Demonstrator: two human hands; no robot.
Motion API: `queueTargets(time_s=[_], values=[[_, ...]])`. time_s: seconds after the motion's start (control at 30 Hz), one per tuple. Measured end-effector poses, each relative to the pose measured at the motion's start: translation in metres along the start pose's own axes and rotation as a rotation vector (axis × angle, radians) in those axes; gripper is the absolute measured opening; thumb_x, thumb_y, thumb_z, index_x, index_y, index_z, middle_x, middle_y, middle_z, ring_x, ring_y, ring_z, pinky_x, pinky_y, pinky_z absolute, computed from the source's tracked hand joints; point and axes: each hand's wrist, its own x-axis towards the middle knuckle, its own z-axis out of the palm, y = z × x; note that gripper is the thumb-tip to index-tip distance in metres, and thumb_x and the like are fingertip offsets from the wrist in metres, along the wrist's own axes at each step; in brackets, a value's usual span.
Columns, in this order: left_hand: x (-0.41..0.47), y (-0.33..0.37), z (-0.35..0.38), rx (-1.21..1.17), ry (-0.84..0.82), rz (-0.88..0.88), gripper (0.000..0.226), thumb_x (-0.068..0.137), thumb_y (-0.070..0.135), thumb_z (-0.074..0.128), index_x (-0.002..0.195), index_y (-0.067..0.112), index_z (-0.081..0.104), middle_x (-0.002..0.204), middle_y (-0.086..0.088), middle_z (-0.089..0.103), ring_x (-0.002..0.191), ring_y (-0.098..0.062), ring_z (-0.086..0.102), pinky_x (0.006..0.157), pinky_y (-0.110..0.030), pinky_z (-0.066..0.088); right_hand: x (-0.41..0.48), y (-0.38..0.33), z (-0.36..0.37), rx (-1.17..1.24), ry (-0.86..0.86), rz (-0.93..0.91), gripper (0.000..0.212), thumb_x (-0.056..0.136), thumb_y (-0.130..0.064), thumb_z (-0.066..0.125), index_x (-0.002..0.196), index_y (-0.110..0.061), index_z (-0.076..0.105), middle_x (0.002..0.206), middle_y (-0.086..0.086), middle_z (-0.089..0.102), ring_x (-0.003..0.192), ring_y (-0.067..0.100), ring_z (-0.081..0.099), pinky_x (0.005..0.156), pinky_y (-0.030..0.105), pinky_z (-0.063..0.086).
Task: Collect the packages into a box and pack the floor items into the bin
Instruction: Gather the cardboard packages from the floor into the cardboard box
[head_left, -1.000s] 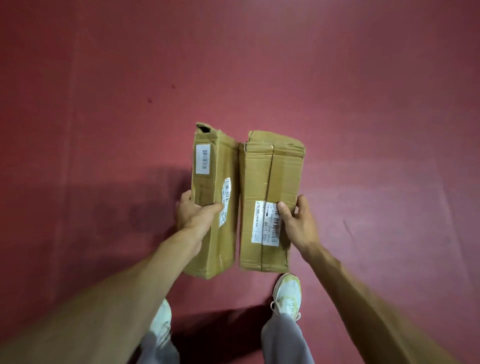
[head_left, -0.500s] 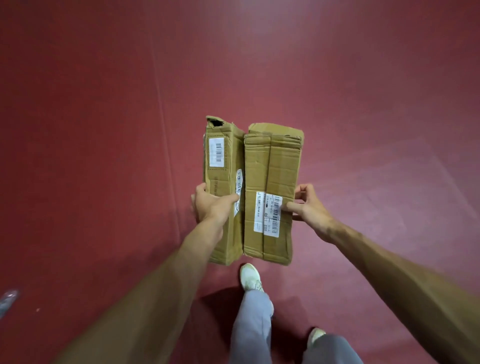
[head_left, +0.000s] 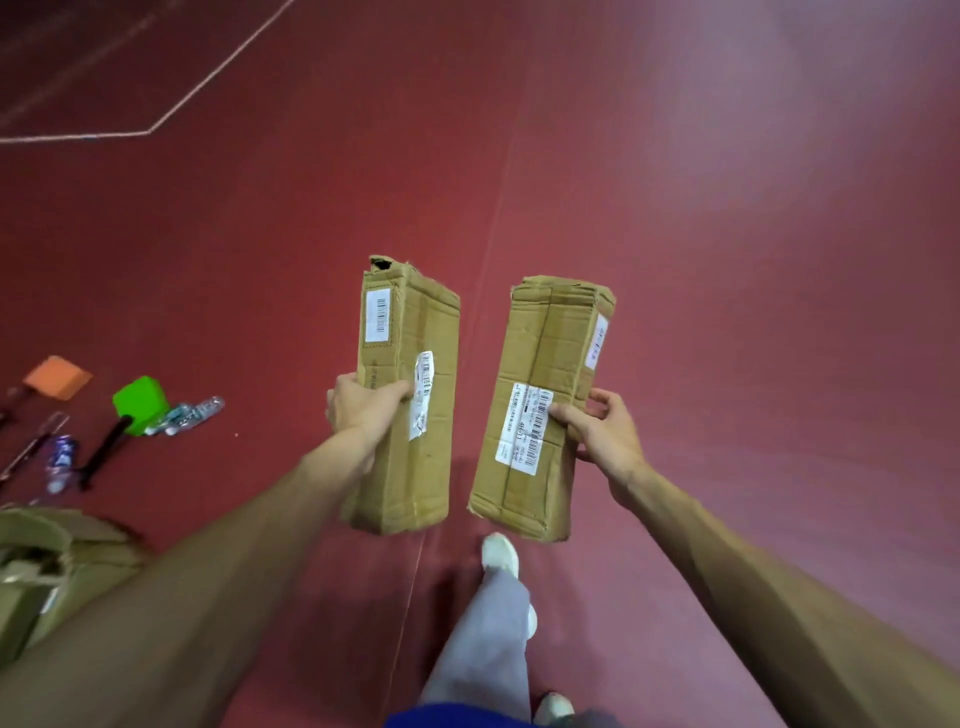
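Here, nearest, an open box (head_left: 57, 551) at lower left shows cardboard inside; above the red floor (head_left: 727, 260), the left hand (head_left: 363, 410) and right hand (head_left: 605, 441) each clasp one package (head_left: 410, 395), (head_left: 545, 405), held apart for carrying; bottles (head_left: 192, 415) lie farther left.

Left hand (head_left: 363, 405): arm stretched forward, fingers closed around a package (head_left: 408, 395).
Right hand (head_left: 605, 434): arm stretched forward, gripping another package (head_left: 540, 410).

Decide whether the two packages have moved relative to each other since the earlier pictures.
Yes. The left package and right package, earlier pressed together, are now apart, with red floor between.
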Motion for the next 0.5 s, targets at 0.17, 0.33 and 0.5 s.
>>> queueTargets(time_s=[0.17, 0.33, 0.5], values=[[-0.045, -0.035, -0.075, -0.054, -0.007, -0.063, 0.033, 0.05, 0.023, 0.07, 0.081, 0.013, 0.072, 0.088, -0.005, 0.073, 0.09, -0.026, 0.069, 0.081, -0.038, 0.057, -0.06, 0.007, 0.015, -0.098, -0.03, 0.0, 0.074, 0.065, -0.044, 0.081, 0.125, -0.02, 0.045, 0.115, -0.002, 0.064, 0.103, 0.018, 0.065, 0.094, 0.047, 0.051], [-0.07, -0.092, -0.14, -0.057, 0.023, -0.055, 0.064, 0.053, 0.035, 0.082, 0.11, 0.011, 0.063, 0.108, -0.004, 0.068, 0.099, -0.024, 0.065, 0.089, -0.04, 0.054, -0.116, 0.015, 0.065, -0.204, -0.108, -0.055, 0.076, 0.061, -0.052, 0.08, 0.122, -0.023, 0.045, 0.113, -0.004, 0.065, 0.099, 0.016, 0.066, 0.092, 0.045, 0.053], [-0.104, -0.169, -0.234, -0.109, 0.134, -0.069, 0.072, 0.057, 0.044, 0.086, 0.111, 0.015, 0.05, 0.1, 0.002, 0.059, 0.087, -0.018, 0.059, 0.072, -0.03, 0.047, -0.188, 0.04, 0.15, -0.285, -0.185, -0.104, 0.073, 0.057, -0.057, 0.079, 0.114, -0.028, 0.044, 0.102, -0.01, 0.065, 0.091, 0.01, 0.067, 0.087, 0.039, 0.056]])
